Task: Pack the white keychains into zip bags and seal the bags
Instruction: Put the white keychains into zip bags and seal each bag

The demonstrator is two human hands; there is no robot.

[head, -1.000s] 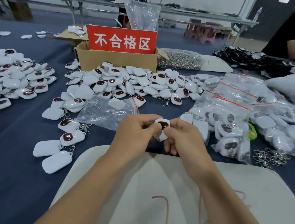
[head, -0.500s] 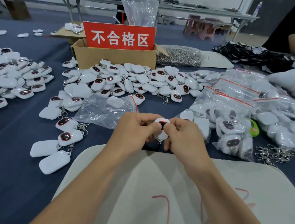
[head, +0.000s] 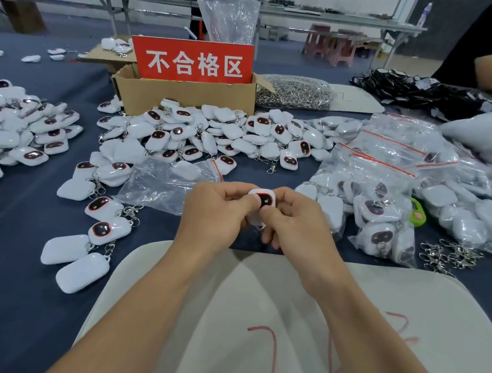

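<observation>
Hands: left hand (head: pixel 216 210) and right hand (head: pixel 292 222) both pinch one white keychain (head: pixel 263 202) above tabletop (head: pixel 5 297), empty zip bag (head: pixel 165 181) just beside.

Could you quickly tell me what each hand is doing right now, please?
Left hand: holding the white keychain.
Right hand: holding the same keychain.

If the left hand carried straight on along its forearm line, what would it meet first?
Beyond the keychain it pinches with the right hand, the left hand would likely meet the loose keychain pile, though its height above that pile is unclear.
</observation>
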